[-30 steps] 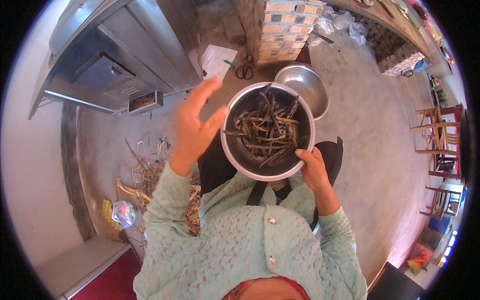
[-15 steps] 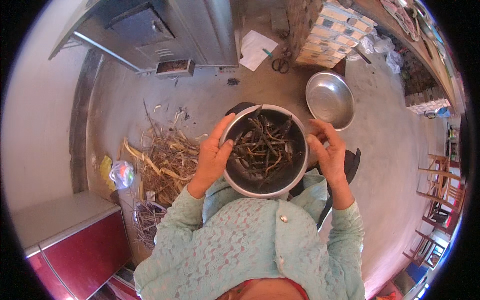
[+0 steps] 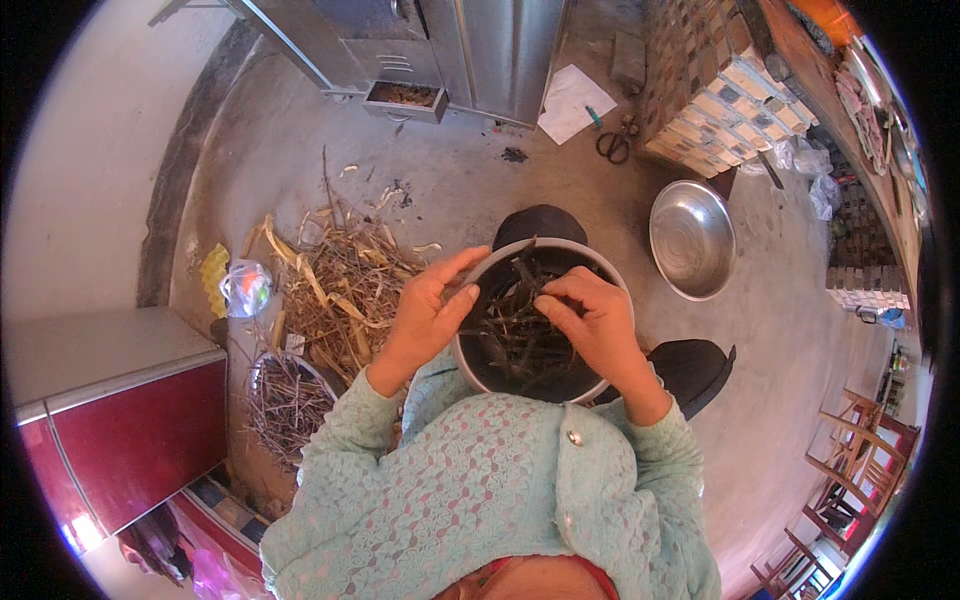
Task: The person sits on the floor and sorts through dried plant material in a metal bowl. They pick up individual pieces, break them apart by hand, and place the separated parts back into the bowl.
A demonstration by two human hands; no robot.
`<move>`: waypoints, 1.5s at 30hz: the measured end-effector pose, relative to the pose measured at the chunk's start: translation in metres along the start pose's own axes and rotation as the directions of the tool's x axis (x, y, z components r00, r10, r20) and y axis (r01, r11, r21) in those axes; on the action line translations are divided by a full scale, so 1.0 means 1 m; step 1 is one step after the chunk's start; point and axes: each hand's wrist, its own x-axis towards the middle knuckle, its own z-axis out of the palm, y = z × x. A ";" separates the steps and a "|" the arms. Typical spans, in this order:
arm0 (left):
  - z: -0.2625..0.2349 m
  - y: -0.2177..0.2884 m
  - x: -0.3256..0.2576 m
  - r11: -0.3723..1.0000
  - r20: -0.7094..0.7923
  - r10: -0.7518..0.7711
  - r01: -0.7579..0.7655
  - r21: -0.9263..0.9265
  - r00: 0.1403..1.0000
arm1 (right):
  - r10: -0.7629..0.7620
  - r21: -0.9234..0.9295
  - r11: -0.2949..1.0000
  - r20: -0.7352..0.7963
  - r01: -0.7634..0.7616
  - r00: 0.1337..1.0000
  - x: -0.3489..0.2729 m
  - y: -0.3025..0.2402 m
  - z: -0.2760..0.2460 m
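A metal bowl [image 3: 468, 365] rests at my lap, with many thin, dark, dried pods [image 3: 530, 350] lying in it. My left hand [image 3: 425, 310] grips the bowl's left rim, thumb at the inner edge and fingers outside. Over the bowl is my right hand [image 3: 598, 325], its thumb and forefinger pinched together on the dark pods. The fingers cover part of what they hold, so I cannot tell how many pods are in the pinch.
Dry stalks and husks [image 3: 350, 285] are heaped on the floor at left, beside a basin of twigs [image 3: 290, 400]. An empty metal basin [image 3: 692, 240] stands at right. Farther off are a metal stove [image 3: 480, 60], white paper [image 3: 573, 105], scissors [image 3: 612, 148] and a brick structure [image 3: 730, 90].
My right hand has left the bowl's right rim and moved in over the pods, where its fingers have closed. My left hand stays on the rim. The view has shifted.
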 end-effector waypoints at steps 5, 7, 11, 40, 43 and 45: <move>0.003 0.029 0.002 0.889 -0.137 0.352 -0.286 0.357 0.926 | 0.212 0.397 0.890 0.071 -0.223 0.975 -0.008 0.003 0.010; 0.015 0.037 0.003 0.884 -0.125 0.386 -0.327 0.336 0.914 | 0.159 0.384 0.908 0.058 -0.169 0.986 -0.009 0.006 0.016; 0.024 0.033 0.009 0.919 -0.080 0.353 -0.330 0.214 0.932 | 0.127 0.365 0.921 0.036 -0.132 0.991 -0.009 0.006 0.020; 0.019 -0.032 -0.007 0.908 0.102 -0.276 0.294 -0.298 0.956 | -0.058 -0.078 0.996 -0.076 0.052 0.995 -0.024 0.000 0.001; 0.018 -0.031 -0.008 0.897 0.100 -0.291 0.308 -0.316 0.951 | -0.095 -0.158 0.983 0.023 0.097 0.995 -0.009 -0.012 0.000; 0.019 -0.035 -0.007 0.894 0.102 -0.275 0.293 -0.338 0.956 | -0.142 -0.162 0.976 0.041 0.146 0.989 0.000 -0.018 0.002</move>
